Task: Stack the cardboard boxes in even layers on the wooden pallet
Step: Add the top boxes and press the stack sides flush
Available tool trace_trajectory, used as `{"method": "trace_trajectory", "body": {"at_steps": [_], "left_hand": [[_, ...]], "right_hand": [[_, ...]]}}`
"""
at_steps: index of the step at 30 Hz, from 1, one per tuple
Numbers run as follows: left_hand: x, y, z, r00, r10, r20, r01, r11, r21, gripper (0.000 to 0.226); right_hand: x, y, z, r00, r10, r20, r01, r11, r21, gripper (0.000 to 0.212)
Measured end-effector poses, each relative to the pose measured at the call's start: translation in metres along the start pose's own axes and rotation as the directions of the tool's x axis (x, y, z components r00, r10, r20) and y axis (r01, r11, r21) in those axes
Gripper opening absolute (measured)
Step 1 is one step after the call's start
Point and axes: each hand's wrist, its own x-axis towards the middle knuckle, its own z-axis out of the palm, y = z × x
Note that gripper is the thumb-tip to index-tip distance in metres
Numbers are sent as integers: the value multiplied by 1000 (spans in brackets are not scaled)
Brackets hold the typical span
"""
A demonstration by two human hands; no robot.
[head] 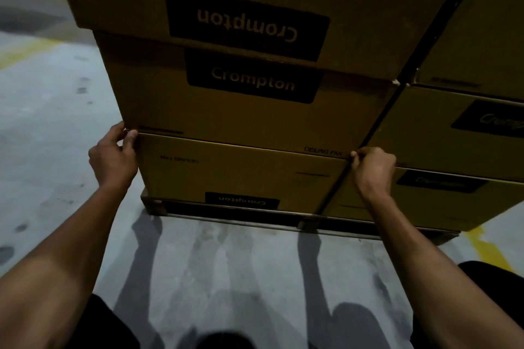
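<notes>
Three brown "Crompton" cardboard boxes stand stacked on a low wooden pallet (235, 211). The bottom box (241, 173) rests on the pallet, the middle box (249, 113) lies on it, and the top box (255, 3) overhangs toward me. My left hand (113, 154) grips the lower left corner of the middle box, fingers curled into the seam above the bottom box. My right hand (373, 168) grips its lower right corner at the same seam, fingers tucked in the gap beside the neighbouring stack.
A second stack of the same boxes (459, 133) stands tight to the right on the pallet, with a dark gap between the stacks. Grey concrete floor (56, 122) with yellow painted lines lies to the left and in front. My knees show at the bottom edge.
</notes>
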Motion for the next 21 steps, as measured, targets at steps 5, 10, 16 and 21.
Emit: {"method": "trace_trajectory", "body": {"at_steps": [5, 10, 16, 21], "left_hand": [[-3, 4, -3, 1000, -16, 6, 16, 1000, -21, 40], [-1, 14, -13, 998, -51, 40, 52, 999, -18, 45], [9, 70, -32, 1000, 7, 11, -4, 982, -187, 52], [20, 118, -57, 1000, -9, 7, 11, 941, -339, 59]], "right_hand": [[-2, -2, -1, 1000, 22, 3, -22, 1000, 7, 23], [1, -8, -9, 998, 57, 22, -58, 998, 33, 19], [11, -48, -66, 978, -70, -196, 94, 989, 116, 27], [27, -75, -111, 905, -138, -403, 256, 932, 256, 45]]}}
